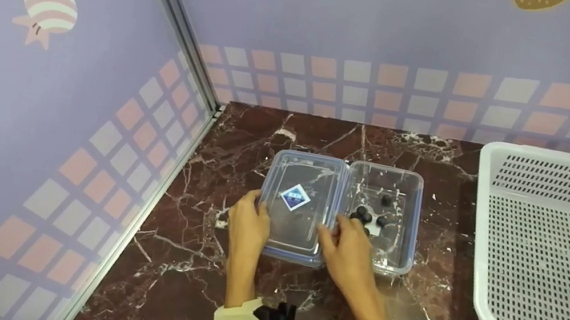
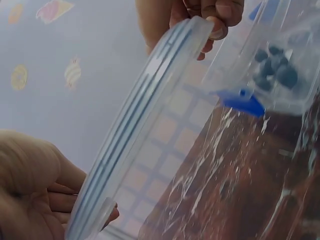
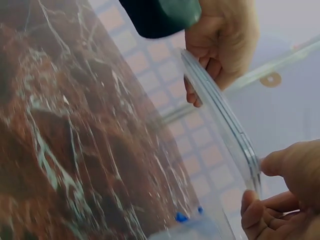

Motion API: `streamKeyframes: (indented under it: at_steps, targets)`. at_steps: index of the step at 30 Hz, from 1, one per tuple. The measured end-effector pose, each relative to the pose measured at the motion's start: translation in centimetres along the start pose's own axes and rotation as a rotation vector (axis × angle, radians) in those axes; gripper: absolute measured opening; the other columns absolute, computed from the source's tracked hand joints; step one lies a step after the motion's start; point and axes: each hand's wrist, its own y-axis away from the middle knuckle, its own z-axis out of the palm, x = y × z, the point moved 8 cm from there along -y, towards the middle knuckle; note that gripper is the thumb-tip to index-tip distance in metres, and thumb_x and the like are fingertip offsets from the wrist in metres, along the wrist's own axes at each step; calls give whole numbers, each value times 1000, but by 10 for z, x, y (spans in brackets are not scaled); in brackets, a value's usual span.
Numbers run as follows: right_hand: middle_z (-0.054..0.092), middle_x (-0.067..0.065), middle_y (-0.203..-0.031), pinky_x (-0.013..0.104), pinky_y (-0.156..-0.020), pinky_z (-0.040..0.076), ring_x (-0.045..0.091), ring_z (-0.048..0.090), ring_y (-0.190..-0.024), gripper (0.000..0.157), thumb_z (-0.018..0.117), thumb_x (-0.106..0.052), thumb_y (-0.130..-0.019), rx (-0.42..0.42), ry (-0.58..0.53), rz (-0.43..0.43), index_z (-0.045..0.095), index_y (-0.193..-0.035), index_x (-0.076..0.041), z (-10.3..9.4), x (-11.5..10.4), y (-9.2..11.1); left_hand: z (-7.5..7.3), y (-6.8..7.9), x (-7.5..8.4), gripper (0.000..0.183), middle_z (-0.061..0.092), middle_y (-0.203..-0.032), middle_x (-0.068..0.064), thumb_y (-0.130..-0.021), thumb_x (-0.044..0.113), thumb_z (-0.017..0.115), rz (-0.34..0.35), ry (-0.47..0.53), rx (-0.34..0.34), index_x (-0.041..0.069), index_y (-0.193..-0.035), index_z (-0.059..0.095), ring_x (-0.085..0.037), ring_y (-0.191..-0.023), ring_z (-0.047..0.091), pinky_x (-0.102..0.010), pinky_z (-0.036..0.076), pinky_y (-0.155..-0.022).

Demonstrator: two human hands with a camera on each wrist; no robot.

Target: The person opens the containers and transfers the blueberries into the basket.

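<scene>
A clear plastic lid [image 1: 295, 234] with a blue rim and a diamond-shaped sticker is held between both hands, raised off the table in the wrist views. My left hand [image 1: 249, 226] grips its left edge. On the opposite edge, my right hand [image 1: 351, 249] pinches the rim between thumb and fingers. Just right of the lid, a clear plastic container [image 1: 409, 221] stands uncovered with several blueberries [image 1: 382, 221] on its bottom. Part of that container lies behind the right hand. A blue clip [image 2: 242, 104] shows on the container in the left wrist view.
A white slotted basket [image 1: 482, 262] stands at the right on the dark red marbled table [image 1: 172, 280]. Patterned purple walls [image 1: 353, 26] bound the table at the back and left. Black straps [image 1: 275, 313] are at the wrists.
</scene>
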Motion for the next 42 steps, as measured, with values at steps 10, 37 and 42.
streamKeyframes:
  at_steps: [10, 37, 42]
  targets:
    - [58, 16, -101, 47, -89, 51, 33, 59, -93, 45, 64, -30, -91, -46, 114, 1, 59, -116, 6, 21, -12, 7, 0, -4, -24, 27, 69, -108, -20, -86, 3, 58, -68, -55, -23, 1, -112, 67, -41, -103, 63, -51, 48, -90]
    - [64, 24, -83, 50, -62, 55, 44, 65, -76, 30, 66, -22, -87, -145, 269, 17, 63, -83, 8, 72, 3, 22, 22, -1, -74, 33, 70, -104, -20, -77, -6, 59, -195, -60, -52, 0, -107, 70, -43, -99, 63, -52, 50, -85]
    - [62, 23, -91, 50, -66, 56, 44, 65, -81, 32, 64, -23, -89, -151, 268, 53, 60, -93, 8, 78, 8, 23, 24, 0, -79, 36, 70, -106, -21, -76, -8, 57, -181, -43, -20, 0, -108, 70, -44, -98, 63, -52, 50, -85]
